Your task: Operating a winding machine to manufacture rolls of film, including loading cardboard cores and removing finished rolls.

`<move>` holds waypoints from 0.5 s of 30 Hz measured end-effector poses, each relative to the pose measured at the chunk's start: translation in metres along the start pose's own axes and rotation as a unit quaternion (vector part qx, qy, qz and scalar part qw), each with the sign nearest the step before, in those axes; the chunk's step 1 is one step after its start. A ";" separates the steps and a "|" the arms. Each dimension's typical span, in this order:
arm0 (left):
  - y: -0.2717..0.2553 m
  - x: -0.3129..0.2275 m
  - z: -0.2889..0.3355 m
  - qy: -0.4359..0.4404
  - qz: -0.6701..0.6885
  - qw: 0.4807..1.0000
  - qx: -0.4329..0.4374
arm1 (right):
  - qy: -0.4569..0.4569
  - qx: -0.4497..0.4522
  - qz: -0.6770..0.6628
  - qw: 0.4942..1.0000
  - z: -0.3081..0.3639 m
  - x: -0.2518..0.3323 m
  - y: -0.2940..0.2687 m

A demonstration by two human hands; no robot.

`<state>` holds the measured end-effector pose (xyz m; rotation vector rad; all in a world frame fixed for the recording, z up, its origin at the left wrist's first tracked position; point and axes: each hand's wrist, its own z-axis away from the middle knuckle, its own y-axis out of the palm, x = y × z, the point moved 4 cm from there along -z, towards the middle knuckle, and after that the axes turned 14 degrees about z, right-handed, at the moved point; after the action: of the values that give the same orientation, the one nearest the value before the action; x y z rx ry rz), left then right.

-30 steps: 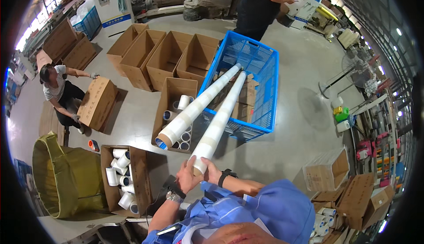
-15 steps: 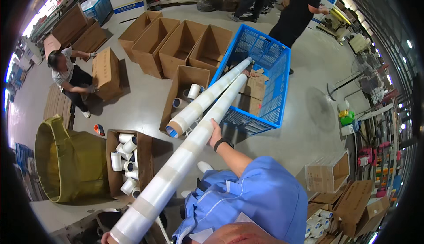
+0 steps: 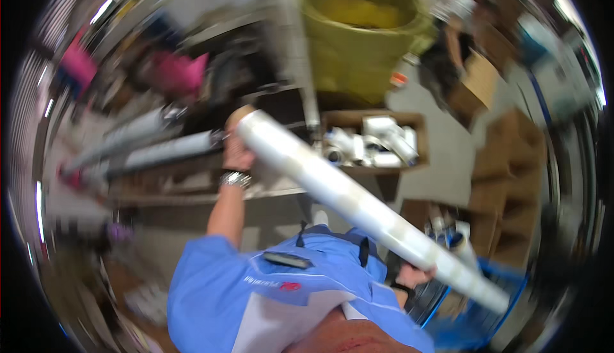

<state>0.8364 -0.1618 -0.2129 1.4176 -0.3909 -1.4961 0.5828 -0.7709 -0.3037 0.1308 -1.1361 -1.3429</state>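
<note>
A long white roll with tan bands (image 3: 348,203) lies slantwise across in front of me. Near its upper left end, by the brown core, my left hand (image 3: 236,153) is closed around it. Further down, my right hand (image 3: 414,275) grips the roll from below. The roll's lower right end hangs over a blue plastic crate (image 3: 519,287). Beside that end, a second roll (image 3: 465,251) shows only in part. Motion blur smears much of the picture.
A brown carton (image 3: 377,170) holds several short white rolls. Behind it stands a large yellow-green bin (image 3: 345,59). Machinery with long rollers (image 3: 173,153) is at left. Open cartons (image 3: 505,187) stand at right, and a person (image 3: 448,46) bends over a box (image 3: 480,78).
My view has swung left toward the machinery. The roll's far end has come out of the crate's inside, and my left hand with the near end now shows fully.
</note>
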 end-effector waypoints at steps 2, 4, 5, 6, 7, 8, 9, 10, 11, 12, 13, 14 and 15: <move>0.039 -0.005 0.011 -0.020 0.096 0.995 0.036 | -0.031 0.080 0.034 0.996 -0.016 0.020 0.045; 0.049 -0.018 0.016 -0.033 0.124 0.991 0.043 | -0.071 0.110 0.079 0.988 -0.040 0.031 0.087; 0.054 -0.028 0.015 -0.022 0.130 0.990 0.047 | -0.059 0.132 0.089 0.985 -0.061 0.023 0.108; 0.042 -0.043 0.019 0.013 0.131 0.991 0.035 | -0.078 0.131 0.115 0.982 -0.076 0.015 0.135; 0.038 -0.050 0.017 0.033 0.132 0.990 0.027 | -0.110 0.120 0.139 0.977 -0.083 0.015 0.163; 0.035 -0.059 0.018 0.049 0.142 0.988 0.021 | -0.083 0.138 0.125 0.979 -0.091 0.008 0.193; 0.034 -0.068 0.020 0.076 0.151 0.985 0.025 | -0.078 0.151 0.131 0.977 -0.101 0.002 0.215; 0.034 -0.080 0.022 0.105 0.158 0.981 0.029 | -0.039 0.191 0.126 0.973 -0.115 -0.006 0.240; 0.033 -0.092 0.024 0.116 0.147 0.982 0.019 | 0.000 0.227 0.122 0.966 -0.119 -0.016 0.263; 0.023 -0.103 0.022 0.127 0.159 0.979 0.019 | 0.015 0.284 0.122 0.951 -0.124 -0.031 0.289; 0.011 -0.116 0.016 0.139 0.170 0.975 0.021 | 0.035 0.306 0.130 0.943 -0.131 -0.046 0.312; 0.001 -0.130 0.007 0.169 0.170 0.971 -0.009 | 0.031 0.318 0.139 0.937 -0.134 -0.064 0.335; -0.005 -0.143 0.001 0.198 0.170 0.964 -0.041 | 0.027 0.329 0.148 0.932 -0.134 -0.081 0.358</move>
<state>0.8073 -0.0449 -0.1364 1.4571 -0.3007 -0.9163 0.9386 -0.6665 -0.1812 0.4606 -1.4584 -0.6497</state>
